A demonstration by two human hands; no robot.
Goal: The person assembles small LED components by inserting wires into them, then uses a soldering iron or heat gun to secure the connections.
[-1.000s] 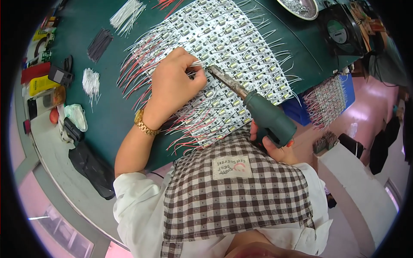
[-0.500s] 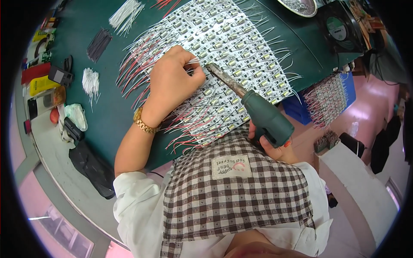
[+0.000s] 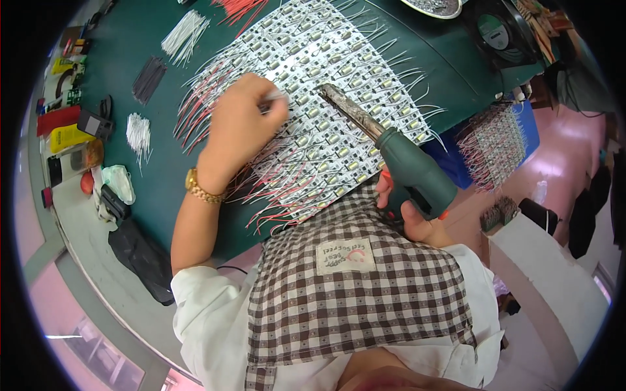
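A sheet of white LED circuit boards [image 3: 326, 58], with many white and red wire leads along its edges, lies on the green work surface. Over its left part is my left hand [image 3: 244, 120], fingers pinched together on a few thin white wires [image 3: 276, 96] that are slightly blurred. My right hand [image 3: 424, 229] grips a dark green soldering gun [image 3: 420, 169] from below, at the near edge of the sheet. Its blackened tip points up and left over the boards, apart from my left fingers. Most of the right fingers are hidden behind the handle.
To the left lie bundles of white wires [image 3: 185, 38], black wires [image 3: 149, 79] and short white wires [image 3: 138, 133]. Red wires [image 3: 240, 9] are at the far edge. A metal dish [image 3: 454, 11] holds grey bits. Lower right, a blue bin [image 3: 532, 127] carries another wired sheet.
My left hand has drawn back to the left, away from the soldering gun's tip. The gun has shifted slightly to the right, and its tip has lifted a little.
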